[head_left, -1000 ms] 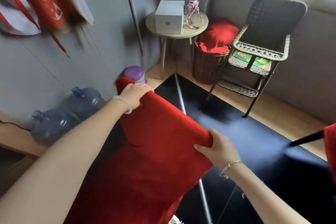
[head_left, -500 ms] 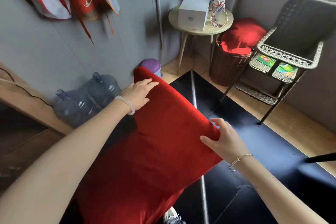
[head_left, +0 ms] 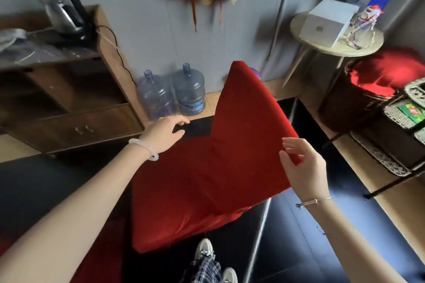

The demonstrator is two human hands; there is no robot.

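Observation:
A large red cloth hangs in front of me above a black floor mat, one corner standing up toward the wall. My right hand pinches its right edge between thumb and fingers. Off the cloth's left side, my left hand hovers with fingers loosely spread, holding nothing; a white bangle is on its wrist.
A wooden cabinet with a kettle stands at left. Two blue water jugs sit by the wall. At right are a round side table with a white box, a wicker basket of red cloth and a wicker chair. My shoes show below.
My left hand has let go of the cloth's far corner and drawn back to the left. The right hand shifted from a full grip to a pinch. The view swung left.

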